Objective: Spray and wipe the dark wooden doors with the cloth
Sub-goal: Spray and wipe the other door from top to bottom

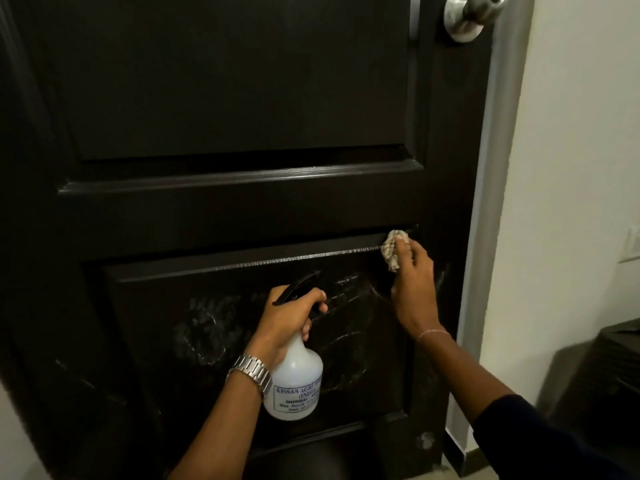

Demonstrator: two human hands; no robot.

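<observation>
I am pressing the cloth [393,249] with my right hand [414,292] into the top right corner of the lower panel of the door [242,98], right where the raised moulding meets the flat frame. My fingers are curled over the bunched cloth, pinching it against the wood, while my left hand [287,323] is gripping the neck of the spray bottle [294,382], fingers wrapped under the black trigger head, its nozzle pointing toward the panel. To do this stroke well, I am thinking I should keep the cloth wadded small enough to ride along the groove of the moulding, drag it leftward along that ledge where droplets are glinting, and then work downward in overlapping passes so no streaks are left. The door is very dark, almost black, with 2 recessed panels showing and a silver knob [471,15] at the top right. The lower panel is carrying pale wet smears and swirls across its middle and left part, so that area is likely needing the next passes. The cloth looks light, mottled and crumpled. The bottle is translucent white with a blue-lettered label, hanging just in front of the lower panel, and I should be keeping it clear of the wet surface as I wipe.
</observation>
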